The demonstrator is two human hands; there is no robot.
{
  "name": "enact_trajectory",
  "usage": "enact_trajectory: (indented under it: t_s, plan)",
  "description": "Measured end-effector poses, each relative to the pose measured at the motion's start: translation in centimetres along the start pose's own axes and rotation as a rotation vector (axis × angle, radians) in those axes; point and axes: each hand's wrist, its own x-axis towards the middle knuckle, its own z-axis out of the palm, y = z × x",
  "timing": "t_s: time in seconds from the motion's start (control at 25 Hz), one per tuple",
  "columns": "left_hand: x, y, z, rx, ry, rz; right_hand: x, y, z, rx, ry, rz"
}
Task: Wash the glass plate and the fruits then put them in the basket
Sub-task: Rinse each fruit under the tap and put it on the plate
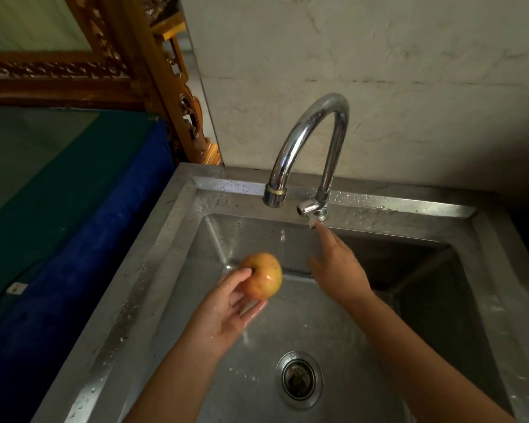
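I've got the apple (262, 275) cupped in my left hand (226, 309), fingers curled under it, low over the steel sink (177, 239) and just left of the spout (275, 195), while my right hand (338, 270) reaches empty, fingers straight, a fingertip at the tap handle (309, 209); I'd steady that handle gently and keep the wet, slippery fruit well seated in the palm. No stream of water shows that I can make out, and the glass plate, other fruits and basket are out of view.

Left hand (226, 312) holds apple (263, 275); right hand (338, 267) touching tap handle (307, 206).
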Motion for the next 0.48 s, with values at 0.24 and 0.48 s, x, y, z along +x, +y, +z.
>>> enact_trajectory:
  t_s: [0.24,0.48]
  plan:
    - [-6.0,1.1,2.9,0.466,-0.149,0.282,-5.5,-3.3,-3.5,0.973,-0.485,0.323]
    - [-12.7,2.0,7.2,0.502,-0.317,0.271,-11.4,-3.8,-9.6,1.118,-0.346,0.21]
